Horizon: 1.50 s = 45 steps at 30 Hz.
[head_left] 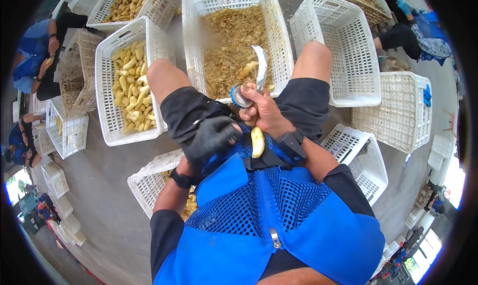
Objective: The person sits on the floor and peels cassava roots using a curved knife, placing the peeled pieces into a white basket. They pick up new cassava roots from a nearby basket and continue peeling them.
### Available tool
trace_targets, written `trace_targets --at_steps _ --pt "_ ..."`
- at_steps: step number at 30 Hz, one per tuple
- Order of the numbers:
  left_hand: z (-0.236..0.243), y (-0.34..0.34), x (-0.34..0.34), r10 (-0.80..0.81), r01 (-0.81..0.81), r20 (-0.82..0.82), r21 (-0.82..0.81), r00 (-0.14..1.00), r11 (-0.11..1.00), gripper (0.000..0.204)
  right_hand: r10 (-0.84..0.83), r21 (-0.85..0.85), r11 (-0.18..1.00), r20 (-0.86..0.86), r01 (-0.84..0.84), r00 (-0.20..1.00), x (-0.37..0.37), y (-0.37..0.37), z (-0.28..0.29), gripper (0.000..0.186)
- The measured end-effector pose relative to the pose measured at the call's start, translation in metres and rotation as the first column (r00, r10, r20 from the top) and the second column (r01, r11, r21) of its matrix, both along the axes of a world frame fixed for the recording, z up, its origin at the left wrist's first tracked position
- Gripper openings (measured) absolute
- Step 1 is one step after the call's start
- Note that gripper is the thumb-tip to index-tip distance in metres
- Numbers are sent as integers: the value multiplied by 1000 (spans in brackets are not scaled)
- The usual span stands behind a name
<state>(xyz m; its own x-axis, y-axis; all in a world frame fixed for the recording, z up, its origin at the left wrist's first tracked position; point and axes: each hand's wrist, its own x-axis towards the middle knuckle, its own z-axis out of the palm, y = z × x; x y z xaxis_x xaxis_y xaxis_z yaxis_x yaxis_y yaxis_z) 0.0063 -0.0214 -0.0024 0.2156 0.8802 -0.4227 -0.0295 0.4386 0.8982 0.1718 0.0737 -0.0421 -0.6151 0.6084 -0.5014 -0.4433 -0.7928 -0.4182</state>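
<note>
My right hand [264, 110] is closed around the handle of a curved knife [260, 66], its blade pointing up and away over the middle crate. Beside the thumb sits a round silver disc with a blue rim [241, 96]; whether it is part of the handle I cannot tell. A peeled, pale yellow root [257, 142] is just below that hand, over my lap. My left hand [214, 138], in a black glove, is smeared by motion over my left thigh, so its fingers cannot be read. Between my knees, the white crate [190, 41] holds brown peelings [234, 31] and a yellowish root piece [247, 71].
On the left, a white crate [103, 93] contains many peeled roots [132, 85]. Another crate of roots [127, 3] is behind it. White crates stand at right [343, 61] and behind my elbows [142, 190]. Other people [35, 51] sit along both sides.
</note>
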Motion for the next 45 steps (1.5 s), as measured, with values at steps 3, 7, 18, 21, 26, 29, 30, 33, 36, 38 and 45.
trace_targets --at_steps 3,7,18,21,26,29,30,33,36,38,45 --pt "5 2 15 -230 319 -327 254 917 913 50 0 11 1000 10 -1 1000 -2 1 -4 20" --pt "24 11 23 -352 510 -563 148 748 847 51 -61 12 998 42 60 997 -1 0 -4 19" --pt "-4 10 0 -72 92 297 -54 952 994 49 -210 -1 978 -42 210 977 14 20 -5 16" --pt "1 10 -2 37 4 397 -102 917 995 53 -207 90 973 -57 212 977 17 26 4 15" --pt "13 15 8 124 -96 406 -89 905 991 56 -252 203 946 -24 252 967 3 27 29 17" --pt "16 18 10 102 -85 295 -67 950 994 58 -270 274 929 45 248 962 -3 28 36 19" --pt "17 19 11 92 -79 255 -60 963 995 59 -273 293 925 63 244 960 -4 28 37 19" --pt "13 21 12 62 -72 153 66 986 995 61 -262 370 909 148 192 954 -7 26 40 20" --pt "7 20 13 42 -42 -5 102 999 994 56 -256 495 862 242 108 936 -10 26 39 20" --pt "8 19 12 86 -31 -194 269 977 963 52 -311 647 762 340 19 887 -8 31 39 19" --pt "9 17 19 302 -33 -438 523 847 852 39 -201 701 697 393 -151 897 17 39 83 17"
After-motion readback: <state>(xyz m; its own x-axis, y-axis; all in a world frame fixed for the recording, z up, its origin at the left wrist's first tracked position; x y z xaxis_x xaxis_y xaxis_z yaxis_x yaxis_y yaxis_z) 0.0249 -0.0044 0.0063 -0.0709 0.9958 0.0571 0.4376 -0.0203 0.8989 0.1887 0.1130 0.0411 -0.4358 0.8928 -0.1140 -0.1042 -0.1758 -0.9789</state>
